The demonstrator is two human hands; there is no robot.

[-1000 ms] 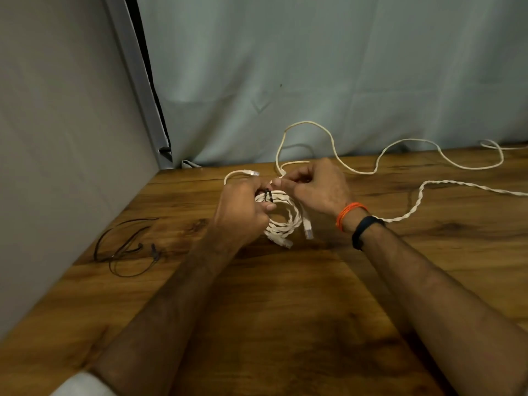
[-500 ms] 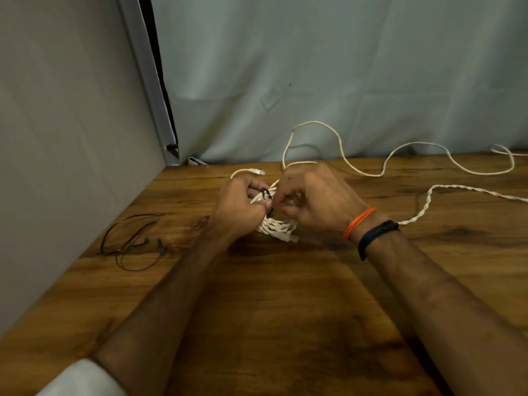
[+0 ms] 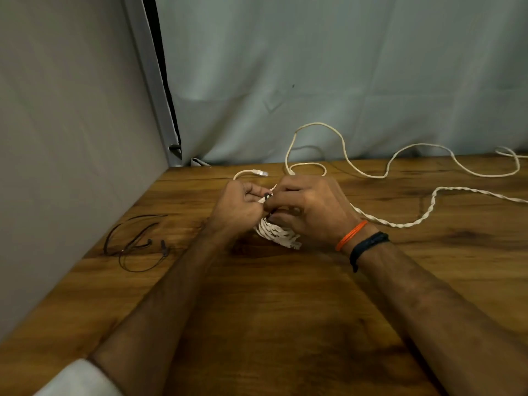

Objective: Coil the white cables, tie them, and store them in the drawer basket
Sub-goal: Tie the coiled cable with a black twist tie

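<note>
head view: your left hand and right hand, each grip pinching a small dark tie, bind one coiled white cable on the worktop, while two loose cables remain uncoiled and no drawer basket shows.

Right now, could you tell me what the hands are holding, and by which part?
Both hands, left hand and right hand, pinch the coiled white cable at its top, where a small black tie sits.
</note>
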